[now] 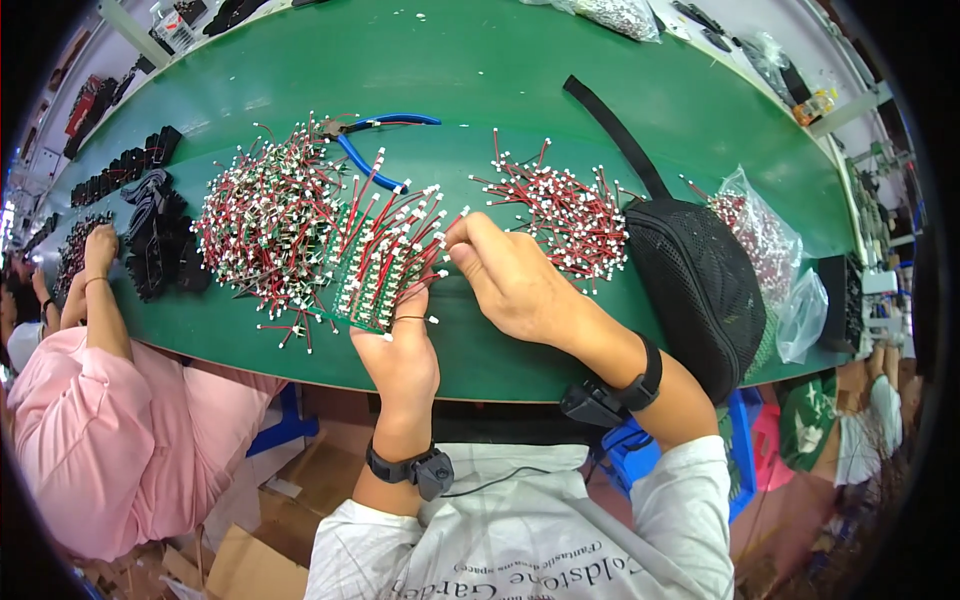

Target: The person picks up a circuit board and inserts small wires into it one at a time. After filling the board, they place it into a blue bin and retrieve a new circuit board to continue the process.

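My left hand (402,350) supports a green circuit board panel (375,285) from beneath, its fingers mostly hidden behind it. Rows of red and black wires with white connectors stand up from the panel. At its right edge, my right hand (515,285) is closed in a pinch at a wire with a white connector (463,212); the fingertips partly hide the wire. Left of the panel lies a large heap of small boards with wires (262,220), touching or overlapping it. A looser pile of wires with white connectors (570,215) sits beyond my right hand.
Blue-handled cutting pliers (365,165) lie behind the panel. A black mesh pouch (695,285) with a strap stands at the right, beside a clear bag of wires (760,235). Black cable bundles (155,230) and a co-worker in pink (120,440) are at the left.
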Motion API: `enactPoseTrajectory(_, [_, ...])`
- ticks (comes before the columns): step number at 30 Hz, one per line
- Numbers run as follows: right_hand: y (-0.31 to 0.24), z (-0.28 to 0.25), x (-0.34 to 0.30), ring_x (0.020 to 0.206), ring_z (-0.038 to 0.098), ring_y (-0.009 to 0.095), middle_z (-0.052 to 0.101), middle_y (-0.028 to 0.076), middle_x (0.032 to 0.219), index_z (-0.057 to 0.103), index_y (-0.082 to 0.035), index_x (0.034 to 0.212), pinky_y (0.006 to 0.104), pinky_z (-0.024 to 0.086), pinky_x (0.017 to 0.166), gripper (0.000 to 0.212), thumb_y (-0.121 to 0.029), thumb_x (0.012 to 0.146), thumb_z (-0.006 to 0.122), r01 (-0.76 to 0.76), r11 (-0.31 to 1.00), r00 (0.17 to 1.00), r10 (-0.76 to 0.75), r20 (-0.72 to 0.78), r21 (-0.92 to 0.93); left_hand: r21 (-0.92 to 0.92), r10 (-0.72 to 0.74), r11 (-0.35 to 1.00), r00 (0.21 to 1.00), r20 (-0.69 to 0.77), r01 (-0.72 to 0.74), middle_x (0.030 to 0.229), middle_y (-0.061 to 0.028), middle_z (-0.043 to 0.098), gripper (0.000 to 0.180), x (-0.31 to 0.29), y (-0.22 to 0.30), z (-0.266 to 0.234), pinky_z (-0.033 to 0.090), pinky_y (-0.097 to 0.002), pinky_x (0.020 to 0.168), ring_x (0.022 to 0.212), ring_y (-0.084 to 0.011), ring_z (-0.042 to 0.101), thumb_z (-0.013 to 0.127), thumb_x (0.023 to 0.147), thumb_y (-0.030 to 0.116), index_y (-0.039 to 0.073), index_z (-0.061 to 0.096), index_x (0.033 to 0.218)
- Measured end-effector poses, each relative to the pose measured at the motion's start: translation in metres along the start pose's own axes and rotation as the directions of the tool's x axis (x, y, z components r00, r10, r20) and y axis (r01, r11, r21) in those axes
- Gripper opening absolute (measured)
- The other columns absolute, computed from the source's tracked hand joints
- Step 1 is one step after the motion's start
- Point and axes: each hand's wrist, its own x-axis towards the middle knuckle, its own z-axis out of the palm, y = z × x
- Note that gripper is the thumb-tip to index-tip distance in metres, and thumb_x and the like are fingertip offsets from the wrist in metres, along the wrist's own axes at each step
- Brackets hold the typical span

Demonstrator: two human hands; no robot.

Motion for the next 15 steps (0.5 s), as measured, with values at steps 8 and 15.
enactPoseTrajectory(8, [-0.0013, -0.0034, -0.0017, 0.057, 0.058, 0.032, 0.056, 0.017, 0.064, 0.052, 0.002, 0.090, 0.0403, 0.043, 0.053, 0.013, -0.010, 0.095, 0.053, -0.117, 0.987, 0.989, 0.106, 0.103, 0.111, -0.003, 0.012, 1.000, 1.000, -0.020, -0.012, 0.107, -0.0088, 0.065, 0.031, 0.0017, 0.0009, 0.0042, 0.050, -0.0284, 0.084, 0.094, -0.0144, 0.063, 0.063, 0.084, -0.008, -0.003, 0.059, 0.114])
enactPoseTrajectory(15, [-0.0034, -0.0055, 0.0001, 0.058, 0.056, 0.027, 0.054, 0.015, 0.064, 0.054, 0.002, 0.087, 0.0364, 0.043, 0.055, 0.013, -0.010, 0.091, 0.059, -0.090, 0.993, 0.989, 0.080, 0.128, 0.081, 0.106, 0.048, 0.993, 0.999, -0.015, -0.046, 0.102, -0.0077, 0.067, 0.021, -0.0022, 0.0020, 0.0050, 0.049, -0.0274, 0.083, 0.091, -0.0138, 0.063, 0.063, 0.086, -0.005, -0.003, 0.062, 0.106])
